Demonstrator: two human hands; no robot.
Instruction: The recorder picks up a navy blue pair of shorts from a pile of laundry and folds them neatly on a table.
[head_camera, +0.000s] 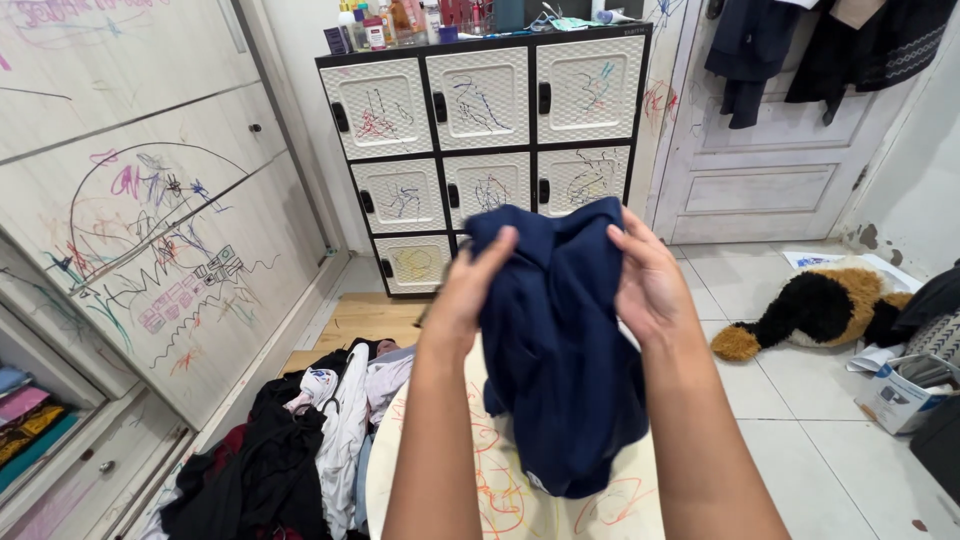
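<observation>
A dark navy garment (560, 350) hangs in front of me, bunched at the top and drooping over a round cream table (620, 505) covered in crayon scribbles. My left hand (468, 292) grips the garment's upper left edge, fingers curled over the cloth. At the upper right edge my right hand (648, 285) holds it the same way, thumb on the fabric. Both forearms reach up from the bottom of the head view.
A heap of black, white and red clothes (300, 440) lies on the floor at left. A black-framed cabinet with white scribbled doors (480, 150) stands ahead. A plush toy (815, 310) and a cardboard box (905, 395) lie at right, beside a white door (780, 180).
</observation>
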